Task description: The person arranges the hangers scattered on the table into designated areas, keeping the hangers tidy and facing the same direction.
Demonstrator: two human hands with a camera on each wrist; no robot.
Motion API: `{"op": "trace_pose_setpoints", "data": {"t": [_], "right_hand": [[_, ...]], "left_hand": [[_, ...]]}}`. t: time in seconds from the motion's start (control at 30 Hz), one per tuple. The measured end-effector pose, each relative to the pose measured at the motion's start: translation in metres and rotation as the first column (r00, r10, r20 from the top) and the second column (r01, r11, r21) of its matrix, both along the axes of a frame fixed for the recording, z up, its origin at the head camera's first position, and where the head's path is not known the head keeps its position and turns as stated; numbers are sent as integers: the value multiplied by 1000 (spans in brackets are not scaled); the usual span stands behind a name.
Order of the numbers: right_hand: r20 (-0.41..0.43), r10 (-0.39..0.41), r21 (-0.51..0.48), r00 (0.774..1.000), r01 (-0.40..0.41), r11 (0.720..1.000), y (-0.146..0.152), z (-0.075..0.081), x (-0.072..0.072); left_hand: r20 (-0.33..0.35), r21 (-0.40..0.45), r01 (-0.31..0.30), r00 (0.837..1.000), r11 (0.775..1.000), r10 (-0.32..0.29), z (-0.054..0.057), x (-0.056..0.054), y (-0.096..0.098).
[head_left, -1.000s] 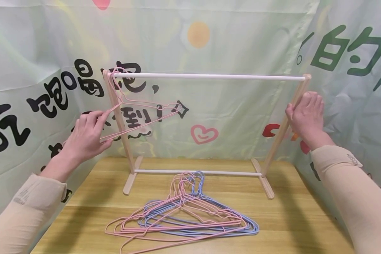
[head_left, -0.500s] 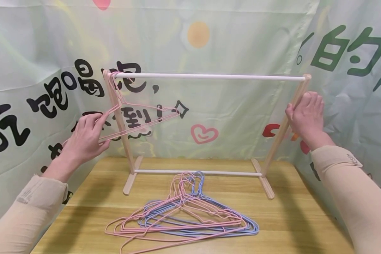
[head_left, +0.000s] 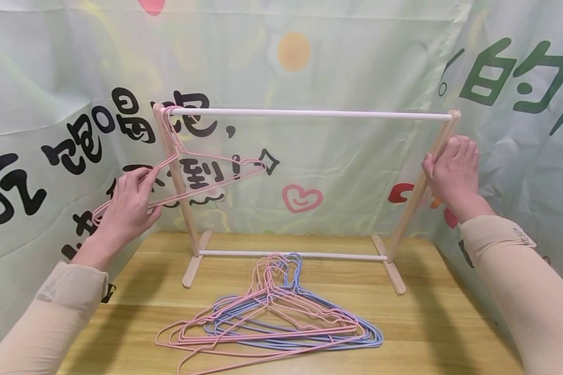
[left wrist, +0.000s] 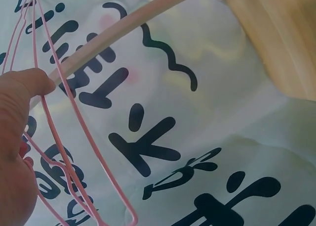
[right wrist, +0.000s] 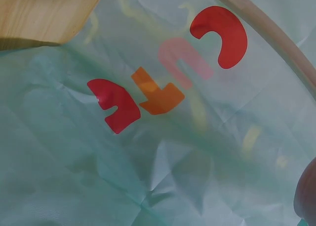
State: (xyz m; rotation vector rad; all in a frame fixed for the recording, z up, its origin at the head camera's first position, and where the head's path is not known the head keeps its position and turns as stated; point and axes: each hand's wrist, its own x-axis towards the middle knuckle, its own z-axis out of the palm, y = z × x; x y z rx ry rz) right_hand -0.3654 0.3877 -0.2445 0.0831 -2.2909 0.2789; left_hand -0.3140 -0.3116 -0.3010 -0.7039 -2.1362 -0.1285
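Observation:
Pink hangers (head_left: 216, 156), seemingly two close together, hang by their hooks at the left end of the white top rod (head_left: 309, 113). My left hand (head_left: 130, 204) pinches their near shoulder, beside the left wooden post (head_left: 180, 190); the left wrist view shows thumb and fingers about the pink wires (left wrist: 81, 110). My right hand (head_left: 454, 169) holds the right wooden post (head_left: 415, 200) of the rack, its thumb on the near side. In the right wrist view only a bit of the hand (right wrist: 307, 196) shows at the lower right edge.
On the wooden table (head_left: 136, 291) lies an overlapping pile of pink hangers (head_left: 225, 338) and blue hangers (head_left: 370, 333), hooks towards the rack's lower white rod (head_left: 333, 255). Flat wooden feet (head_left: 388, 264) carry the rack. A printed cloth (head_left: 356, 62) hangs behind and at both sides.
The hanger in my left hand has come down a little, so its hook, earlier raised above the top rod, now sits on it. My right hand stays on the post.

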Motion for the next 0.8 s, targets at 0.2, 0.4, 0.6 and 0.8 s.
{"op": "trace_pose_setpoints", "data": {"t": [0.2,0.4,0.6,0.8], "right_hand": [[-1,3,-4,1000,-3,1000,-1,1,1],[1,6,-1,1000,-6,1000,-2,0,1],[11,-2,-5,1000,2,1000,-1,1,2],[9,-2,-7,1000,2,1000,-2,1,2]], "left_hand": [[19,23,-26,999,999,26,-5,5,1],[85,58,-83,993,995,78,-9,13,3],[48,149,-49,998,988,42,-14,17,5],[58,298,-35,998,954,19,-21,34,19]]}}
